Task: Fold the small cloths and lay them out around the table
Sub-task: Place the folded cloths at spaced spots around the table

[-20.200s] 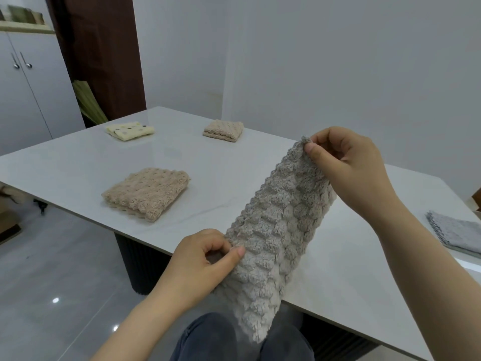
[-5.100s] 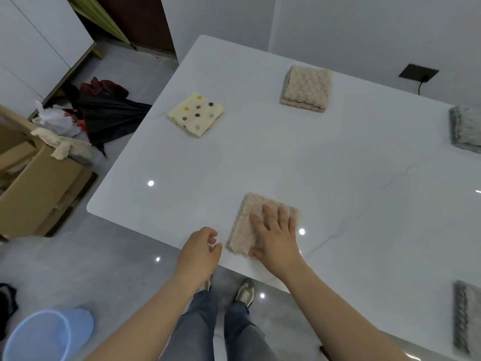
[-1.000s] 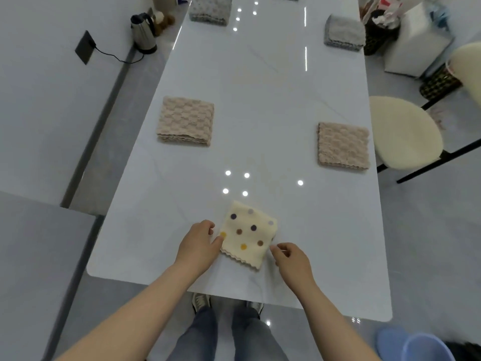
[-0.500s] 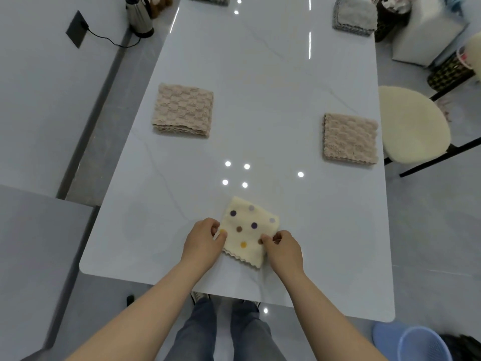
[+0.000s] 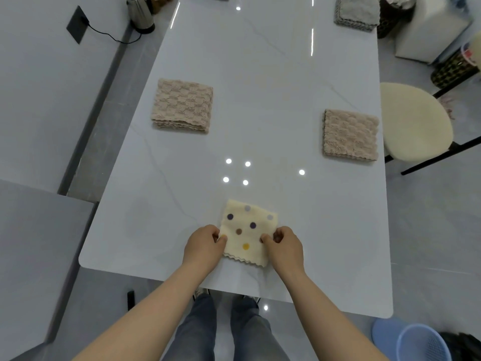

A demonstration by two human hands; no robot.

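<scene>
Looks like a home dining room: long glossy white table (image 5: 260,100), cream padded chair (image 5: 413,123) beside it, steel kettle (image 5: 140,14) near a wall socket (image 5: 76,24), blue plastic basket (image 5: 421,342).

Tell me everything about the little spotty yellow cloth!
The spotty cloth is pale yellow and fluffy-looking, with purple, brown, grey and yellow dots and a wavy near edge. Folded into a layered square, it lies flat, slightly turned, at the near end of the table. The left hand pinches its left edge, the right hand its right edge.
</scene>
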